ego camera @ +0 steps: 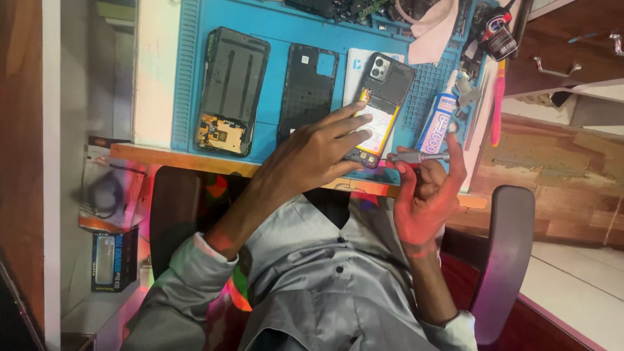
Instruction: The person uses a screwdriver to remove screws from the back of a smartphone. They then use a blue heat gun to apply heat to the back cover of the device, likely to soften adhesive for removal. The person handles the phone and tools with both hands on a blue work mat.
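An opened black phone [383, 84] lies on a blue repair mat [273, 26], its camera block and yellow-edged battery showing. My left hand [312, 153] rests on its lower half, fingers spread over the battery. Just right of the phone's near end, my right hand [426, 192] pinches a slim grey screwdriver [419, 156]. The tool lies level, with its tip pointing at the phone's near edge.
Further left on the mat lie a phone body with an exposed board [231, 91] and a black inner frame [307, 91]. A blue-and-white glue tube [439, 117] and a pink toothbrush [498, 104] sit at the right. Packaged items [110, 195] lie left of the black chair armrest [175, 208].
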